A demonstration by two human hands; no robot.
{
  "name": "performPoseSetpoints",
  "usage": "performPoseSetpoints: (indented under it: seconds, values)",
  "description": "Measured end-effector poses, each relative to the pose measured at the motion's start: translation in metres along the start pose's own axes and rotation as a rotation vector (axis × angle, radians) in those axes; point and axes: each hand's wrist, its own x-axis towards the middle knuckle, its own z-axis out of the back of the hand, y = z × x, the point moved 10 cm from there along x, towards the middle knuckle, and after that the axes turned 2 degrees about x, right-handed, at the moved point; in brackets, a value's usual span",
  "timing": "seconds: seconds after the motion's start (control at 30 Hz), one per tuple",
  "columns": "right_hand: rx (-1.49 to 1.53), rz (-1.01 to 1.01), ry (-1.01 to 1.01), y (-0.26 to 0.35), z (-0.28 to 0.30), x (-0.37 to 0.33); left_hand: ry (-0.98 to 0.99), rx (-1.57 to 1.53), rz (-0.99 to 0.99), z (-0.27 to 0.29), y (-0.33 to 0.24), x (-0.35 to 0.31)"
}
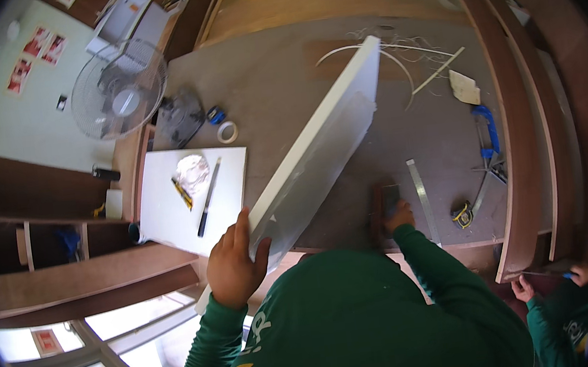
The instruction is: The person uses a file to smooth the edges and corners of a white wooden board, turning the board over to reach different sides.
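A long white panel [318, 144] stands tilted on its edge across the grey-brown worktable, running from near my body toward the far side. My left hand [234, 266] holds its near end, thumb on one face and fingers over the top edge. To the right of the panel, my right hand [401, 216] is closed on a brown block-shaped tool [378, 211] on the table, apart from the panel. The tool's exact kind is unclear, and part of it is hidden by my fingers. Just right of that hand lies a steel ruler [421, 194].
At left, a white board [231, 169] carries a yellow cutter [183, 194] and a dark stick-like tool [210, 197]; a fan [121, 94] stands behind. At right are a tape measure [463, 216], a blue clamp [489, 132], upright brown boards [511, 151] and a co-worker's hands [524, 289].
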Motion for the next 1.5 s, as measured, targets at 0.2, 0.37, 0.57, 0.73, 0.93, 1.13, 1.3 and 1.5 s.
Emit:
performPoseSetpoints:
  seconds: [0.2, 0.37, 0.57, 0.73, 0.93, 1.13, 1.3, 1.5]
  values:
    - [-0.035, -0.104, -0.053, 0.002, 0.01, -0.011, 0.025, -0.028, 0.016, 0.003, 0.0, 0.003]
    - [-0.088, -0.125, -0.044, -0.006, 0.019, -0.003, 0.089, -0.169, -0.004, -0.002, -0.004, 0.022]
    - [0.72, -0.069, -0.209, -0.02, 0.08, 0.017, 0.101, -0.083, -0.313, -0.007, -0.057, 0.077]
    - [1.66, -0.028, 0.29, 0.068, 0.159, 0.034, 0.088, -0.065, -0.44, -0.031, -0.091, 0.137]
    - [1.766, 0.292, 0.222, 0.176, 0.299, 0.009, 0.052, -0.155, -0.393, -0.049, -0.116, 0.218]
    - [1.252, 0.57, 0.023, 0.232, 0.393, 0.016, 0.079, -0.163, -0.384, -0.057, -0.125, 0.215]
    - [0.958, 0.597, 0.06, 0.253, 0.404, 0.044, 0.088, -0.171, -0.395, -0.058, -0.131, 0.213]
    - [0.563, 0.93, -0.014, 0.29, 0.41, 0.042, 0.083, -0.152, -0.388, -0.056, -0.126, 0.215]
